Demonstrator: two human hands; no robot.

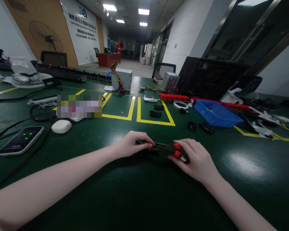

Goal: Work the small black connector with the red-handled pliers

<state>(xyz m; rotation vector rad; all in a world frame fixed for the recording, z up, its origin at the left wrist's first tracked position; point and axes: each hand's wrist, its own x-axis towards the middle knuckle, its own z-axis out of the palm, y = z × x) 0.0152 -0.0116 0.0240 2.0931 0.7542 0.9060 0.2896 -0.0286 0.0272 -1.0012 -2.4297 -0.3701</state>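
Note:
In the head view, my right hand (195, 157) is closed round the red handles of a pair of long-nose pliers (167, 147). Their jaws point left, toward the fingertips of my left hand (135, 143). Those fingers pinch a small black part (154, 149), which lies right at the plier jaws. Whether the jaws grip it, I cannot tell. My left fingers cover some of the part, so its exact kind does not show. Similar black pieces (155, 114) lie beyond my hands, inside a yellow-taped rectangle, and two more (206, 127) rest to the right.
A blue bin (216, 114) stands at the right, near a roll of white tape (180, 105). On the left are a phone (21, 140), a white rounded case (61, 126) and black cables. A metal power supply box (122, 79) stands farther back on the green table.

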